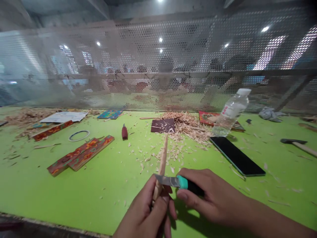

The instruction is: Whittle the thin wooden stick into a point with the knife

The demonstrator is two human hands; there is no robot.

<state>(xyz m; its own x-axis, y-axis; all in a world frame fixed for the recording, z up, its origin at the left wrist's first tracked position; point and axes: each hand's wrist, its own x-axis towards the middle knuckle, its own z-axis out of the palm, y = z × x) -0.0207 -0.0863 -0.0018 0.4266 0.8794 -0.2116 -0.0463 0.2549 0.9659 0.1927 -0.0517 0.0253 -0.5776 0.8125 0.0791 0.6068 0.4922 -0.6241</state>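
My left hand [151,208] is closed around the lower part of a thin, pale wooden stick [163,158], which points away from me over the table. In my right hand [210,195] is a carving knife [170,180] with a black and turquoise handle. Its blade lies crosswise over the stick, just above my left fingers. Ahead of the stick's tip are a dark brown sandpaper-like square [162,126] and a heap of wood shavings [190,127].
A black phone [237,157] and a tilted plastic bottle [232,112] are at right, with a hammer-like tool [299,145] beyond. Painted boards [81,153], a tape ring [79,135] and a red-handled knife [124,133] lie left. A perforated screen [148,66] stands behind.
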